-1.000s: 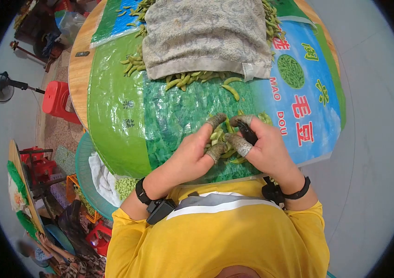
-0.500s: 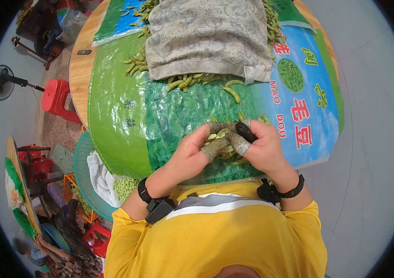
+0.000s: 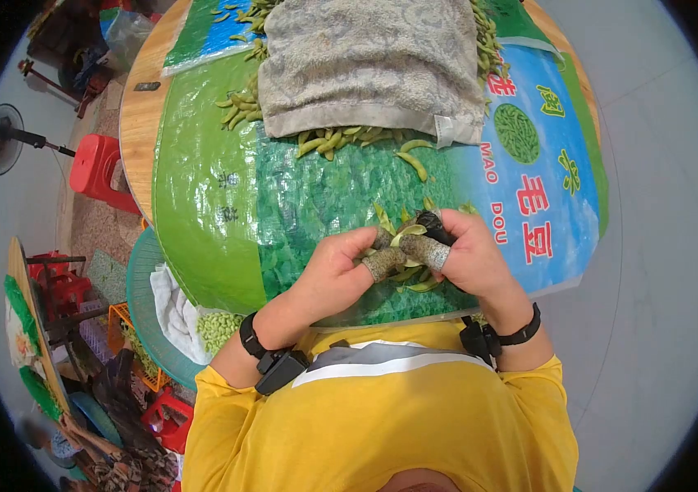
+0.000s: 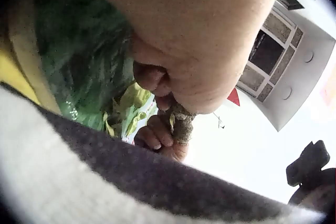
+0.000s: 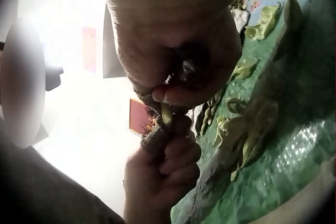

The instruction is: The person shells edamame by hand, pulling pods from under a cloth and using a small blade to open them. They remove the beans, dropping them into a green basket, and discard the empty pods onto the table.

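Both hands meet over the green printed sheet [image 3: 324, 193], their thumbs and forefingers wrapped in grey-brown coverings. The left hand [image 3: 345, 261] and the right hand [image 3: 474, 252] pinch a green pod [image 3: 408, 234] between them. In the right wrist view the pod [image 5: 166, 113] sits between the fingertips of the right hand [image 5: 184, 56] and the left hand [image 5: 163, 176]. A black object [image 3: 435, 227] is in the right hand, its far part hidden. Pods and opened shells [image 3: 423, 284] lie under the hands.
A grey towel [image 3: 369, 66] covers a heap of pods [image 3: 333, 141] at the table's far side. Left of the person, a teal basket [image 3: 145, 287] holds a white cloth [image 3: 175, 316] and shelled beans [image 3: 219, 328]. A red stool [image 3: 96, 168] and a fan [image 3: 0, 139] stand beyond.
The hands have come together from slightly apart, and the wrapped thumbs now meet at a pod. The black object has shifted a little within the right hand.
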Tool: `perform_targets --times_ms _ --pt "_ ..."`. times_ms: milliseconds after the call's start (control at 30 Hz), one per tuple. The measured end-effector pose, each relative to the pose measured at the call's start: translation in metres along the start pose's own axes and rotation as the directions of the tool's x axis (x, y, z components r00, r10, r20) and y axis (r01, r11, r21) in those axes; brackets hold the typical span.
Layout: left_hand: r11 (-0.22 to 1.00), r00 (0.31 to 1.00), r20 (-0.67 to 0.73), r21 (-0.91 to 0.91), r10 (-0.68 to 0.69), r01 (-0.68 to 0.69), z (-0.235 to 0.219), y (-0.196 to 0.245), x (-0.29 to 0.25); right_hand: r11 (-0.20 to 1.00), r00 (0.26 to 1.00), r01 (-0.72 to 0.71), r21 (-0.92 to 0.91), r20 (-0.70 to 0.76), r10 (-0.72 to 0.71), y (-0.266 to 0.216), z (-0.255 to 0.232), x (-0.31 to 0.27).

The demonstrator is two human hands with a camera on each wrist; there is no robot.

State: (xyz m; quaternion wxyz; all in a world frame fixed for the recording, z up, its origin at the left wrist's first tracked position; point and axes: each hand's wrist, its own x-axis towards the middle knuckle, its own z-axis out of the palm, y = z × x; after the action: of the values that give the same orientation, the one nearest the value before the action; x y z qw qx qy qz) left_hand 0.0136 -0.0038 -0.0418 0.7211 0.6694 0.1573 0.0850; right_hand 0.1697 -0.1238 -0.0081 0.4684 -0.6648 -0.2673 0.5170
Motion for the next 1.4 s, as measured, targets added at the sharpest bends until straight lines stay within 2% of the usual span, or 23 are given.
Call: perform_targets --times_ms 33,100,167,233,367,433,467,533,633,667,733,767,800,867,933,1000,1133,1200,1233,1267,1300,1333,1400 --pt "0.998 0.997 -0.068 0.046 0.037 -0.034 0.0 -0.004 0.001 1.0 1.0 0.001 0.0 0.001 -0.001 0.002 0.001 0.001" --pt "0.993 0.988 -0.132 0.096 0.081 -0.068 -0.001 -0.004 0.003 0.843 0.863 0.358 -0.402 -0.201 -0.463 0.007 0.008 0.001" --pt "0.99 0.982 -0.125 -0.032 -0.139 0.136 -0.002 0.001 0.001 0.757 0.795 0.442 -0.482 -0.18 -0.579 0.005 0.014 0.002" --pt "0.992 0.988 -0.105 -0.065 -0.112 0.105 0.003 0.0 0.0 0.547 0.634 0.565 -0.618 -0.099 -0.767 0.005 0.018 0.001" --pt "0.978 0.996 -0.093 -0.209 -0.015 -0.005 0.008 -0.01 -0.003 0.686 0.752 0.545 -0.481 -0.08 -0.654 0.005 0.018 -0.004" --pt "0.962 0.997 -0.057 -0.27 -0.052 0.034 0.007 -0.002 -0.005 0.94 0.939 0.337 -0.042 -0.061 -0.339 0.001 0.018 -0.007" --pt "0.942 0.997 -0.02 -0.327 -0.08 0.069 0.006 0.001 -0.005 0.941 0.939 0.336 -0.044 -0.062 -0.339 0.001 0.016 -0.007" --pt "0.9 0.993 0.005 -0.422 -0.119 0.11 0.005 -0.001 -0.003 0.968 0.989 0.119 0.22 0.062 -0.135 0.0 0.011 -0.004" --pt "0.808 0.978 0.043 -0.556 -0.206 0.195 0.002 0.001 -0.003 0.947 0.991 0.059 0.317 0.098 -0.094 0.001 0.008 0.0" --pt "0.764 0.965 0.061 -0.599 -0.256 0.24 0.001 0.001 -0.003 0.947 0.991 0.056 0.318 0.099 -0.092 0.0 0.005 0.001" --pt "0.669 0.976 0.074 -0.717 -0.204 0.194 -0.008 -0.004 -0.004 0.997 0.997 0.058 0.052 0.057 -0.061 -0.005 -0.004 0.004" --pt "0.558 0.986 0.078 -0.817 -0.149 0.149 -0.013 -0.006 -0.004 0.967 0.981 0.185 -0.174 0.085 -0.172 -0.009 -0.008 0.004" --pt "0.557 0.986 0.077 -0.817 -0.15 0.149 -0.015 -0.006 -0.005 0.967 0.981 0.184 -0.174 0.086 -0.171 -0.013 -0.012 0.005" --pt "0.532 0.991 -0.001 -0.844 -0.134 0.071 -0.017 -0.005 -0.006 0.792 0.967 0.254 -0.556 0.135 -0.215 -0.019 -0.019 0.008" --pt "0.513 0.989 0.004 -0.854 -0.149 0.081 -0.016 -0.004 -0.005 0.82 0.983 0.164 -0.549 0.021 -0.182 -0.018 -0.022 0.024" --pt "0.633 0.964 -0.041 -0.762 -0.261 0.139 -0.013 -0.002 -0.002 0.478 0.811 0.178 -0.86 -0.147 -0.566 -0.001 -0.028 0.051" --pt "0.692 0.973 -0.011 -0.705 -0.233 0.158 -0.009 0.008 0.003 0.424 0.838 0.149 -0.893 -0.114 -0.534 0.004 -0.03 0.059" --pt "0.906 0.969 -0.097 -0.387 -0.227 0.173 -0.006 0.014 0.006 0.462 0.822 0.231 -0.856 -0.083 -0.564 -0.002 -0.025 0.044" --pt "0.904 0.969 -0.1 -0.391 -0.227 0.171 -0.003 0.012 0.009 0.497 0.803 0.309 -0.811 -0.058 -0.594 -0.007 -0.022 0.034" --pt "0.991 0.987 -0.16 -0.131 -0.022 0.001 0.0 0.008 0.014 0.495 0.804 0.309 -0.812 -0.055 -0.592 -0.013 -0.019 0.023" --pt "0.975 0.968 -0.162 0.143 0.191 -0.169 0.001 0.006 0.017 0.593 0.862 0.301 -0.747 -0.053 -0.504 -0.02 -0.016 0.011" --pt "0.975 0.968 -0.163 0.141 0.192 -0.17 0.0 0.009 0.017 0.684 0.911 0.278 -0.674 -0.04 -0.41 -0.023 -0.015 0.004" --pt "0.766 0.977 0.001 0.62 0.215 -0.169 -0.001 0.017 0.016 0.644 0.912 0.291 -0.708 0.003 -0.409 -0.022 -0.019 -0.002"
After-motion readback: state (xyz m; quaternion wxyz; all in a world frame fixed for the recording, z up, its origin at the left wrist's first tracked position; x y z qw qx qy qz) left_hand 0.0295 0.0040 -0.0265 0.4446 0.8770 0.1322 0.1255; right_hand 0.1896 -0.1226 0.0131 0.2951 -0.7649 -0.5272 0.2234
